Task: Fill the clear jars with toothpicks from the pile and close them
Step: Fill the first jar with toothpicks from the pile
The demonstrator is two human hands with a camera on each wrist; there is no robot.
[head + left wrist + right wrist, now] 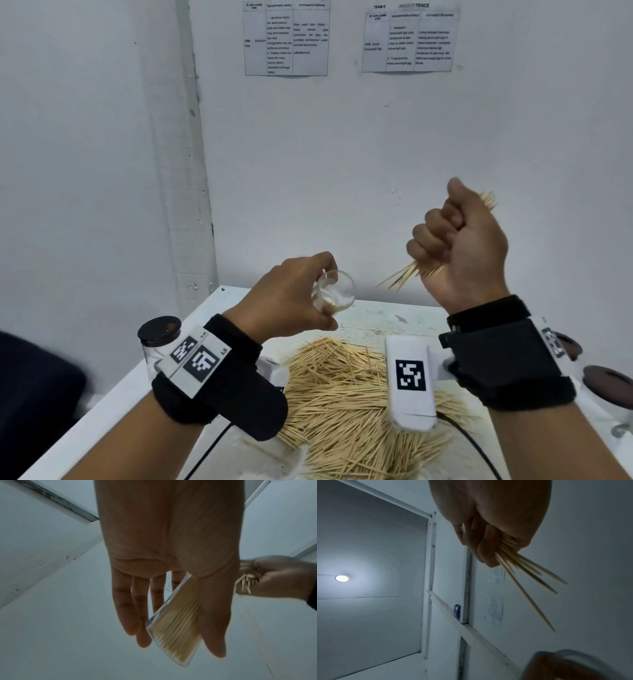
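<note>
The left hand (291, 301) grasps a small clear plastic jar (334, 296) partly filled with toothpicks; the right hand (459, 246) clenches a bundle of pale wooden toothpicks (404, 275) above the desk (113, 394) pile (342, 394).

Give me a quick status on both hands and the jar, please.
Left hand holds open clear jar, part-filled. Right hand grips toothpick bundle beside it. Nothing between them.

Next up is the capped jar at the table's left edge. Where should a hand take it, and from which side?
Judging by the head view, grip the capped jar round its clear wall just below the dark lid, coming from its open left side. It stands upright and its right side is crowded by the left hand's wrist strap, so a sideways wrap looks safest.
</note>
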